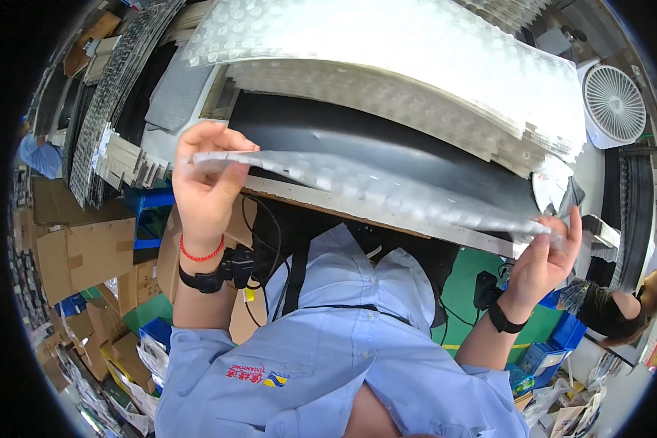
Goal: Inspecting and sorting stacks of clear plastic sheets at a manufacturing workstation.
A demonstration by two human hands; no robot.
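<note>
Black benchtop [321, 131] partly hidden behind translucent sheet [372, 186] between 2 hands [203, 186] [542, 264]

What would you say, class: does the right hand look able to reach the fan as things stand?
Probably not: the right hand pinches an end of the sheet, and the fan stands farther back, beside the stack. Letting go would likely come first.

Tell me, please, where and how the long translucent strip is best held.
Probably at both ends of the translucent strip, left hand from the left and right hand from the right, pinching lightly: it looks long, thin and flexible, curving between them, so one grip might let it droop.
</note>
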